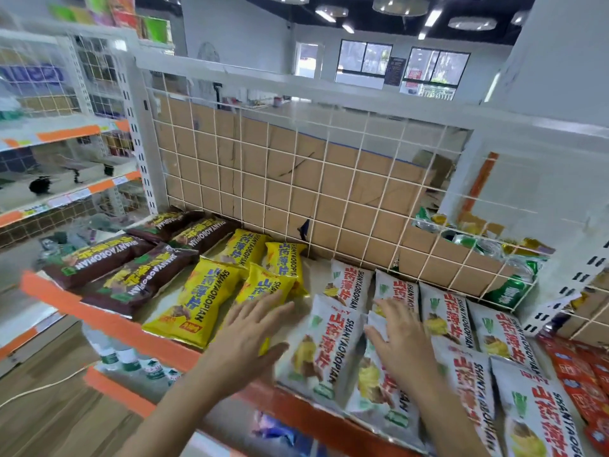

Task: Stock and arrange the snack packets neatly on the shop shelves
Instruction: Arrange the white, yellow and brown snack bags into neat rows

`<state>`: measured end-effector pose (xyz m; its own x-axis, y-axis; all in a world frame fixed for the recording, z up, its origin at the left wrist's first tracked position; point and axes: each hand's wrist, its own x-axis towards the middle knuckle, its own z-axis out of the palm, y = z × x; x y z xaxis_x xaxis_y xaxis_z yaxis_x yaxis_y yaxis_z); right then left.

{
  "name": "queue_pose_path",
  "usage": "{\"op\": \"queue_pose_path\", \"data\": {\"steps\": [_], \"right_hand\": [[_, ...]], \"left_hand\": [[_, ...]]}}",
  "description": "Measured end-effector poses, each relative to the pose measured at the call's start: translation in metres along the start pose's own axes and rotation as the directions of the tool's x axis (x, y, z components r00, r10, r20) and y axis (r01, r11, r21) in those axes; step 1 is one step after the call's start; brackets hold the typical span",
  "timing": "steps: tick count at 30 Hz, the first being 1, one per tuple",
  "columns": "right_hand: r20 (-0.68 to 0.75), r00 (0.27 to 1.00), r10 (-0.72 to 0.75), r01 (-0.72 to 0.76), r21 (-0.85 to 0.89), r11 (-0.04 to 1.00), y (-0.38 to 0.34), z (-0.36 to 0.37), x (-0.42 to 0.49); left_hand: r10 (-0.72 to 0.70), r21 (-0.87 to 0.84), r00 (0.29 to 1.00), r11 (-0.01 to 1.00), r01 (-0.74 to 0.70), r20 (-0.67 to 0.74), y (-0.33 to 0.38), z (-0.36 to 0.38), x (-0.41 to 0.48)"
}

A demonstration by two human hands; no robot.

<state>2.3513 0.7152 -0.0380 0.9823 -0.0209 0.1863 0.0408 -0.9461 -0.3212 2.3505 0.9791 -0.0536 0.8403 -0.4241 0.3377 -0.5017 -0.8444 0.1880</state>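
Snack packets lie flat in colour groups on the shelf with an orange front edge (108, 321). Brown packets (138, 275) are at the left, yellow packets (197, 301) in the middle, white packets (329, 344) to the right, red packets (580, 384) at the far right. My left hand (250, 334) lies flat, fingers apart, on a yellow packet (267, 285) near the front edge. My right hand (402, 341) rests flat with spread fingers on a white packet (379, 384). Neither hand grips anything.
A white wire grid (296, 179) backs the shelf, with cardboard behind it. Green packets (514, 285) sit behind the grid at the right. Water bottles (128, 357) stand on the lower shelf. Another shelving unit (66, 133) stands at the left, over wooden floor.
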Motion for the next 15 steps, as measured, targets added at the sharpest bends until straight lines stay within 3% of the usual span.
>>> {"op": "queue_pose_path", "data": {"steps": [8,12,15], "right_hand": [[-0.032,0.994,0.101,-0.099,0.039,0.994,-0.073,0.027,0.031],[-0.075,0.984,0.16,-0.154,0.085,0.984,-0.107,0.043,0.058],[-0.03,0.985,0.169,-0.168,0.032,0.985,-0.13,0.051,0.079]], "left_hand": [[-0.034,-0.164,0.999,0.986,0.036,0.014,-0.133,-0.018,0.028],[0.036,-0.121,0.999,0.992,-0.032,0.025,-0.17,-0.015,0.056],[0.005,-0.034,0.998,0.999,-0.003,0.064,-0.18,-0.012,0.082]]}}
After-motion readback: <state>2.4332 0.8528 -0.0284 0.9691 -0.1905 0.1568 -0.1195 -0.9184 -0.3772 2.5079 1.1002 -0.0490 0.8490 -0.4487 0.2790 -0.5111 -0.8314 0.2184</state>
